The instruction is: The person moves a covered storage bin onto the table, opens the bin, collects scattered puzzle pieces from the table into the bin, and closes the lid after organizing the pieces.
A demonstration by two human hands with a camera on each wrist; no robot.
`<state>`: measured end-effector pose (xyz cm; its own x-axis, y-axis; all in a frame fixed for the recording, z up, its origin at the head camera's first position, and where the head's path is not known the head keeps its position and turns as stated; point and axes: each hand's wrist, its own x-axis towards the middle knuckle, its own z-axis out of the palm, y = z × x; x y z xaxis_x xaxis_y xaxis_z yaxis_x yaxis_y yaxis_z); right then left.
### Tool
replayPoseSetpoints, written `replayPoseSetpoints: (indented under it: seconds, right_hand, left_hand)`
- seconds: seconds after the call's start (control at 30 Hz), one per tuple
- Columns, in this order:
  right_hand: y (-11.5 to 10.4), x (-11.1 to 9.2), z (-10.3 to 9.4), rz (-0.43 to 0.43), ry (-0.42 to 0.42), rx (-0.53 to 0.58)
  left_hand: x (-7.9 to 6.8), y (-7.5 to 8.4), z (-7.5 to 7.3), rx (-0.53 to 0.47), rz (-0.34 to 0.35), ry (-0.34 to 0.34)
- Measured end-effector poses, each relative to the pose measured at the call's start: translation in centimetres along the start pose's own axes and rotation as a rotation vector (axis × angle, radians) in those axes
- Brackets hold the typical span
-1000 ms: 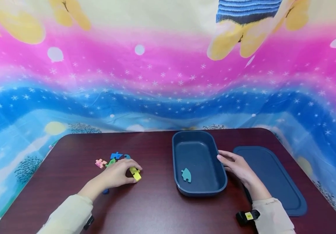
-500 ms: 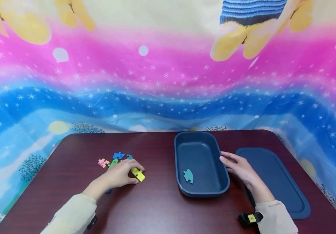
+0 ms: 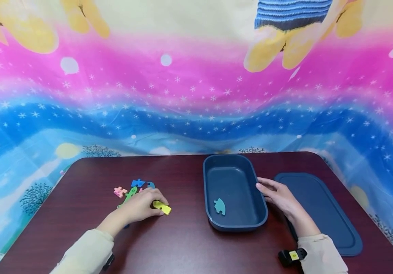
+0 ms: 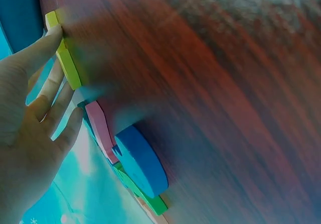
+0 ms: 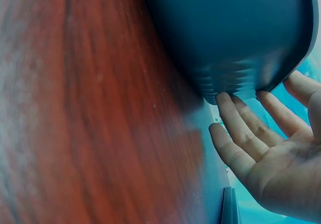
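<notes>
My left hand [image 3: 142,205] pinches a yellow puzzle piece [image 3: 163,207] between thumb and fingers, close over the table. In the left wrist view the same yellow piece [image 4: 69,68] stands on edge at the fingertips. Beside that hand lie a green piece [image 3: 132,192], a blue piece [image 3: 137,183] and a peach piece [image 3: 119,191]; another blue piece [image 4: 143,161] and a pink one [image 4: 100,128] show in the left wrist view. My right hand [image 3: 280,198] touches the side of a dark blue box [image 3: 207,205] with extended fingers. Inside the box is a teal puzzle piece [image 3: 220,206].
A flat dark blue lid [image 3: 323,213] lies at the right, partly behind the right forearm. The brown table [image 3: 179,243] ends at the back against a printed cloth [image 3: 189,87]. A black device with a yellow label [image 3: 293,256] sits at the right wrist.
The left hand has shifted slightly right toward the box, and the yellow piece has turned in its fingers. More of the green piece shows beside the hand. The right hand stays at the box.
</notes>
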<state>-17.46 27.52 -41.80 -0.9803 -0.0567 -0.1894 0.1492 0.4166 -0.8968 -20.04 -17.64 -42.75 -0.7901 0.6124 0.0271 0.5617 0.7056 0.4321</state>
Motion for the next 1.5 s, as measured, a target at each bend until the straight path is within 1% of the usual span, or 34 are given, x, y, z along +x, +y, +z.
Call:
replayPoseSetpoints:
  seconds: [0.17, 0.43, 0.6, 0.8, 0.93, 1.17, 1.5]
  right_hand:
    - [0.0, -0.1, 0.0, 0.006, -0.002, 0.0]
    - [0.0, 0.1, 0.0, 0.001, -0.01, 0.006]
    - [0.1, 0.3, 0.0, 0.004, -0.011, 0.006]
    - [-0.1, 0.3, -0.2, 0.018, -0.008, 0.009]
    - [-0.2, 0.2, -0.1, 0.019, -0.014, 0.011]
    - [-0.2, 0.1, -0.1, 0.022, -0.014, 0.009]
    - [-0.2, 0.3, 0.2, 0.018, -0.015, 0.014]
  left_hand:
    - [0.0, -0.1, 0.1, 0.01, 0.025, 0.007]
    - [0.1, -0.1, -0.2, -0.013, 0.044, -0.011]
    - [0.0, 0.0, -0.3, -0.03, 0.013, -0.003]
    - [-0.1, 0.1, -0.4, -0.038, -0.029, 0.033]
    - [-0.1, 0.1, -0.4, -0.041, -0.043, 0.054]
    - [0.2, 0.1, -0.6, -0.032, -0.029, 0.071]
    - [0.6, 0.4, -1.2, -0.025, -0.032, 0.073]
